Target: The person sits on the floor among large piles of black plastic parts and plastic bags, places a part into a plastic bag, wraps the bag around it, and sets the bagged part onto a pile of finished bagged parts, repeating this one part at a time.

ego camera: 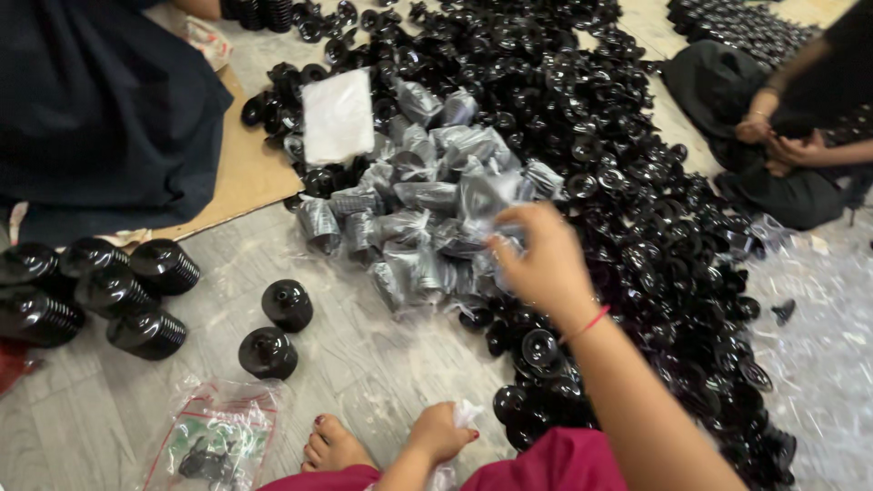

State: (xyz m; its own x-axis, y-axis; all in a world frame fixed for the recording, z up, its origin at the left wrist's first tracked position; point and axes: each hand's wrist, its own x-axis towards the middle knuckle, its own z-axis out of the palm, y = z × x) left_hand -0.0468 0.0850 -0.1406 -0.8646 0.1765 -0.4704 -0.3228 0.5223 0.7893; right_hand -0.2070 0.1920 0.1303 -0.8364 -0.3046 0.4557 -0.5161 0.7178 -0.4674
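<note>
My right hand [543,259] reaches out over a heap of black plastic parts wrapped in clear bags [427,205] and pinches one bagged part [496,238] at the heap's right edge. My left hand [441,432] rests low near my knee, closed on a crumpled clear plastic bag [459,420]. A big spread of loose black round parts [627,164] covers the floor behind and to the right of the bagged heap.
Two black parts [277,327] stand alone on the grey floor, with stacked ribbed black pieces [91,291] at left. A white packet [337,116] lies on the pile. A bag of small hardware [214,436] lies near my foot [332,445]. Another person's hands [782,145] work at right; a dark-clothed person sits on cardboard [245,173] at left.
</note>
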